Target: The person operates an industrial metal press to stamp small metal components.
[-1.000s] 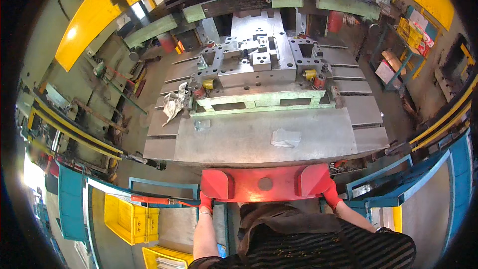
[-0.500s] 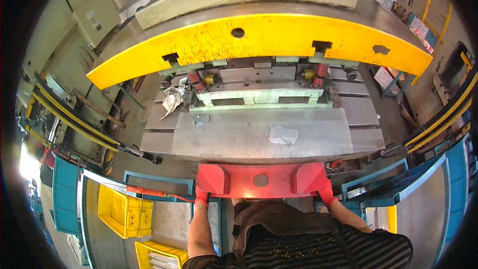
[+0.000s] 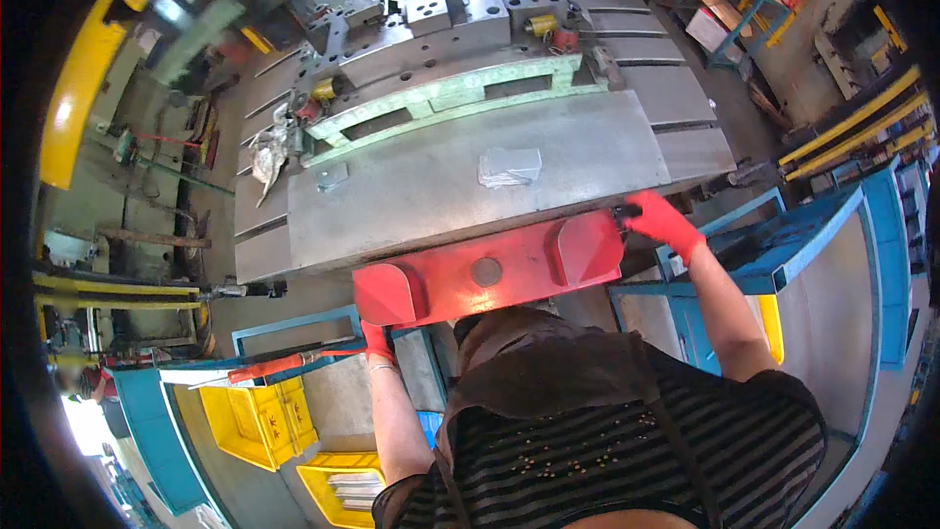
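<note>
A red metal control panel (image 3: 534,253) with two curved guards and a round dark centre spans the space before me. At its left end is my left hand (image 3: 376,337) in a red glove, its fingers hidden beside and under the panel edge. My right hand (image 3: 668,223), also red-gloved, is at the panel's upper right corner. Its fingers curl at a small dark part (image 3: 624,215) too unclear to name. Beyond the panel lies the steel press bed (image 3: 460,181), bearing a die (image 3: 431,59) with a pale green front bar (image 3: 450,103).
Thin flat metal pieces (image 3: 511,167) and a crumpled cloth (image 3: 268,162) lie on the bed. Yellow crates (image 3: 257,421) stand at the lower left by a red-handled tool (image 3: 284,367). A blue-framed table (image 3: 832,333) is on my right. The yellow press beam (image 3: 73,103) shows upper left.
The view has tilted and turned. The yellow beam no longer covers the die, which now shows from above. My right hand has moved up from the panel's side to its upper right corner.
</note>
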`<state>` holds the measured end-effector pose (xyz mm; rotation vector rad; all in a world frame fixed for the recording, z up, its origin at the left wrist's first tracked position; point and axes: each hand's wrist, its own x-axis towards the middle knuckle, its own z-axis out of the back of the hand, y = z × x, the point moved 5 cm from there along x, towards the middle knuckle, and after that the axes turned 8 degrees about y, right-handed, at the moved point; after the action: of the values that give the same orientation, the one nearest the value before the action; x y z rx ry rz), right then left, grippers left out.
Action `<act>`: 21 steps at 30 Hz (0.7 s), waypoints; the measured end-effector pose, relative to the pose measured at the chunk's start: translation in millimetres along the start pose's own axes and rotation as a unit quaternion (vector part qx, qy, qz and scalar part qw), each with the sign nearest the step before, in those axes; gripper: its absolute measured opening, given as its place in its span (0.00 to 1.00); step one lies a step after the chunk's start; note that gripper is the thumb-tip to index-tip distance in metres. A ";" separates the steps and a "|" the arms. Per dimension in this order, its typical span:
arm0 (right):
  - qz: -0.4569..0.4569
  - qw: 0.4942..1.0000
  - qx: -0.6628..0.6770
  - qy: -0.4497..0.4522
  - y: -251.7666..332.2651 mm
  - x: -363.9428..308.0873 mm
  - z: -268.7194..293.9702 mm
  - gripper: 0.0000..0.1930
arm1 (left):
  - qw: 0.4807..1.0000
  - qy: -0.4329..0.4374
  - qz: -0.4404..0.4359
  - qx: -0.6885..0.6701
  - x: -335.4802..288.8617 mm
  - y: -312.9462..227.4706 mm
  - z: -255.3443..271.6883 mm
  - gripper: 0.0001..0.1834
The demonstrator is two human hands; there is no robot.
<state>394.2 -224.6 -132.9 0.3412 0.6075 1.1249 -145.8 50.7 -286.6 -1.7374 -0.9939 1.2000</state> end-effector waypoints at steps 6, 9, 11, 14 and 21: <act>0.016 0.958 0.283 -0.046 66.8 93.9 10.9 0.14 | 1.000 0.020 0.013 0.013 -4.4 3.1 -4.8 0.20; -0.002 0.978 0.201 -0.051 77.9 129.5 7.1 0.15 | 0.999 0.031 0.018 0.019 -33.5 19.3 12.3 0.20; 0.017 0.987 0.154 -0.045 93.7 143.2 4.1 0.18 | 0.999 0.029 0.017 0.020 -40.1 18.6 17.4 0.20; -0.027 0.985 0.171 -0.002 100.6 148.9 -2.2 0.19 | 0.999 0.027 0.019 0.017 -35.9 15.1 21.5 0.21; -0.024 0.952 0.301 0.041 101.1 148.4 -5.9 0.21 | 0.999 0.033 0.023 0.010 -44.6 13.2 34.4 0.21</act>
<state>360.2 -48.4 -124.0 0.8018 1.0274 0.8889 -187.4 10.9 -291.8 -1.7811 -0.9055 1.1692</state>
